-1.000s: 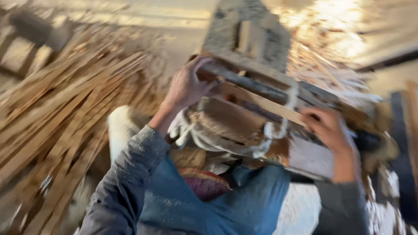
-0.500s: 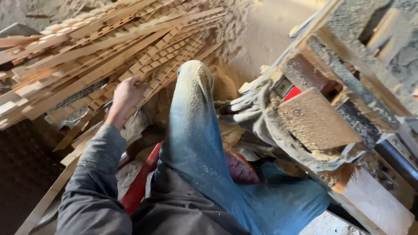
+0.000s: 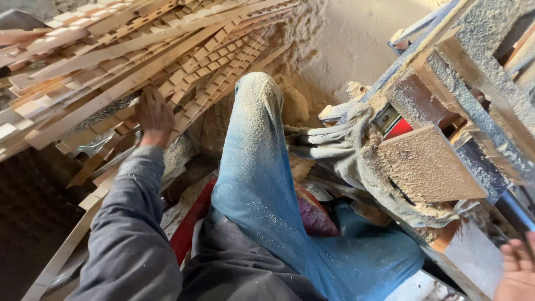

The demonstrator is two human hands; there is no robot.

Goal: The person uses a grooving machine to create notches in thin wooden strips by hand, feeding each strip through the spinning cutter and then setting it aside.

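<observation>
My left hand [image 3: 155, 116] reaches out to a big heap of thin wooden strips [image 3: 111, 50] at the upper left. Its palm lies on the strips and its fingers are hidden among them, so its grip is unclear. Only part of my right hand [image 3: 515, 270] shows at the bottom right corner. Its fingers are apart and hold nothing, next to a grey metal surface [image 3: 473, 262]. My raised knee in sawdust-covered blue jeans [image 3: 256, 167] fills the middle between the two hands.
A dusty metal and wood machine frame [image 3: 473, 83] stands at the right with a square wooden block [image 3: 429, 164] on it. Grey work gloves [image 3: 345, 145] hang from its side. Sawdust [image 3: 334, 39] is piled behind the knee. A red object [image 3: 186, 228] lies under my leg.
One second ago both hands were on the machine at the right. The view has swung left, and my left hand has gone to the strip pile, shifting slightly left in the last half second.
</observation>
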